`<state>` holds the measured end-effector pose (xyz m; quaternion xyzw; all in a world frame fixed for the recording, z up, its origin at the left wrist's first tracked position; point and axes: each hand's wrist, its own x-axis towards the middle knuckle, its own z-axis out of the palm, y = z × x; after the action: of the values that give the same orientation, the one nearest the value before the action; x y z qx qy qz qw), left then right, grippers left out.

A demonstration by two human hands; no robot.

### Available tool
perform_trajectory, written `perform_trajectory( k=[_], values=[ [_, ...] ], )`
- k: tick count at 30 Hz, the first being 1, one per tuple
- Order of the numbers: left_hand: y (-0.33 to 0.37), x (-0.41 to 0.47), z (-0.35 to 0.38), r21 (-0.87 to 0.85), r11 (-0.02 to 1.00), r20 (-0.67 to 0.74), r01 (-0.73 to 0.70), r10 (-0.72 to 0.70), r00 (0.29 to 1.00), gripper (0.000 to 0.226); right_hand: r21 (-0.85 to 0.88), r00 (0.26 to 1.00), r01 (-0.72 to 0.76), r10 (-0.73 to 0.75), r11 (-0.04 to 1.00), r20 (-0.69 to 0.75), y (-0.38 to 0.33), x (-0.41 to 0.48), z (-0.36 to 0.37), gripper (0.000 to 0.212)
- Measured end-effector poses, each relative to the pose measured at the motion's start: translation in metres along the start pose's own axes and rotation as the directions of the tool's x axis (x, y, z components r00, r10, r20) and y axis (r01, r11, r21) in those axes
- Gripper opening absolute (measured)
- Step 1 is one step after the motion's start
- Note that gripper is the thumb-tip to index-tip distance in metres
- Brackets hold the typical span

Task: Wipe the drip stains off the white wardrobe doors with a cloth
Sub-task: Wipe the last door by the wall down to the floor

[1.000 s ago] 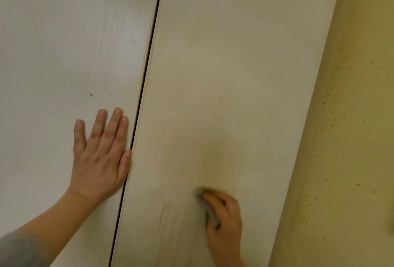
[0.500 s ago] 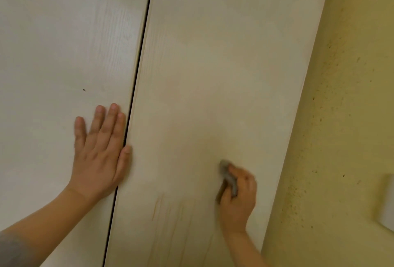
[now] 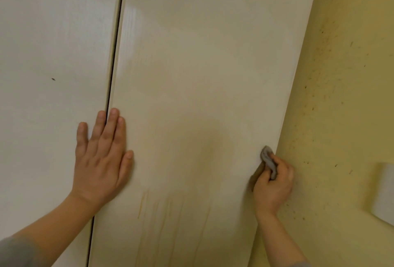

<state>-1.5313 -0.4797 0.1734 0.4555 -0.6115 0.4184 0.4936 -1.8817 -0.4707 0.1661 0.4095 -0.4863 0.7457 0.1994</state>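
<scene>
This looks like a room in a home, maybe a bedroom: tall white wardrobe doors [image 3: 202, 74] stand beside a speckled yellow wall [image 3: 349, 74].

A single wide-angle camera sits on the person's head, close to the wardrobe and facing it. The left door [image 3: 53, 53] and right door [image 3: 202, 64] fill most of the frame. The view is tilted, so the gap [image 3: 115, 53] between the doors and the right door's outer edge both lean rightward toward the top. The forearms enter from the bottom edge, with the left hand [image 3: 102, 160] and right hand [image 3: 273, 183] in the lower half. The wall [image 3: 351, 74] takes the right strip.
</scene>
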Motion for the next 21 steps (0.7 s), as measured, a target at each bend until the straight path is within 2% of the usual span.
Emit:
perform_trajectory(
  k=[4, 8, 11, 13, 15, 17, 19, 21],
  values=[
    [0.001, 0.001, 0.001, -0.006, 1.000, -0.019, -0.004, 0.004, 1.000, 0.069, 0.052, 1.000, 0.013, -0.014, 0.999, 0.008, -0.004, -0.051, 0.011, 0.035],
    [0.001, 0.001, 0.000, -0.004, 1.000, -0.032, -0.014, 0.014, 0.999, 0.067, 0.116, 0.997, 0.007, -0.016, 0.993, 0.077, -0.020, -0.095, 0.017, 0.035],
    [-0.001, 0.000, -0.001, -0.014, 1.000, -0.017, -0.022, 0.022, 1.000, 0.066, 0.187, 0.977, 0.051, -0.088, 0.981, 0.195, -0.044, -0.126, 0.023, 0.032],
    [-0.003, 0.000, -0.003, -0.044, 0.999, 0.004, -0.027, 0.027, 1.000, 0.066, 0.270, 0.935, 0.108, -0.190, 0.957, 0.298, -0.060, -0.143, 0.023, 0.025],
    [-0.006, -0.002, -0.008, -0.087, 0.996, 0.017, -0.035, 0.037, 0.999, 0.066, 0.334, 0.906, 0.102, -0.226, 0.937, 0.357, -0.070, -0.145, 0.017, 0.023],
    [-0.010, -0.007, -0.013, -0.123, 0.992, 0.032, -0.036, 0.041, 0.999, 0.066, 0.307, 0.929, 0.052, -0.159, 0.950, 0.333, -0.069, -0.128, 0.007, 0.031],
    [-0.012, -0.014, -0.017, -0.144, 0.989, 0.042, -0.028, 0.035, 0.999, 0.065, 0.246, 0.971, -0.008, -0.052, 0.969, 0.235, -0.063, -0.099, -0.001, 0.040],
    [-0.012, -0.023, -0.018, -0.134, 0.991, 0.056, -0.019, 0.027, 0.998, 0.066, 0.161, 0.992, -0.011, -0.010, 0.987, 0.126, -0.054, -0.070, 0.001, 0.036]
  ],
)
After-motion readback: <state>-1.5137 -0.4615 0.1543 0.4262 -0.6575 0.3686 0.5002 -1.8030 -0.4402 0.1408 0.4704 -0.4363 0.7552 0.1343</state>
